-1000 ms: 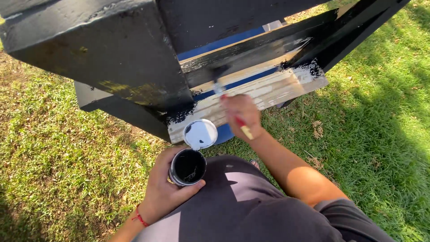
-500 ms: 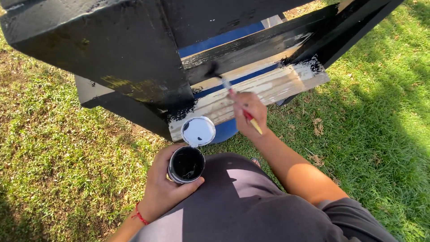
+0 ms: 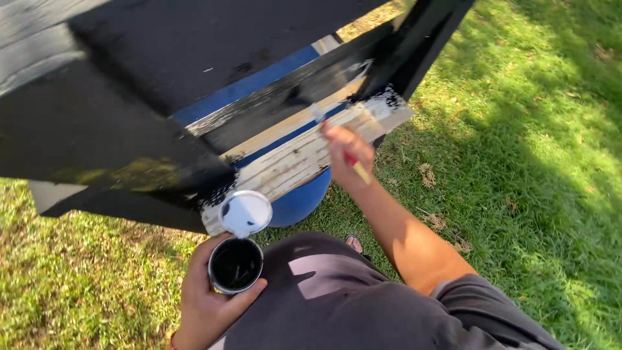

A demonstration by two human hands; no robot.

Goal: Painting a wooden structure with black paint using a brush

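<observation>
My right hand (image 3: 346, 150) grips a small paintbrush (image 3: 355, 168) with a red and tan handle; its bristle end touches the black-painted board (image 3: 291, 94) just above an unpainted pale wooden slat (image 3: 304, 155). My left hand (image 3: 207, 301) holds a small round can of black paint (image 3: 236, 264) against my lap. The can's white lid (image 3: 245, 212) rests on the near end of the pale slat. The wooden structure is mostly painted black (image 3: 129, 97) and stands over me on the grass.
A blue barrel-like object (image 3: 298, 198) sits under the slats. Green grass (image 3: 518, 162) with scattered dry leaves surrounds the structure, sunlit on the right. My dark-clothed knee (image 3: 337, 298) fills the lower middle, with a toe of footwear showing (image 3: 353, 243).
My right hand has moved the brush to the right and farther along the black board. The view has shifted, with the can and lid sitting lower left in the picture.
</observation>
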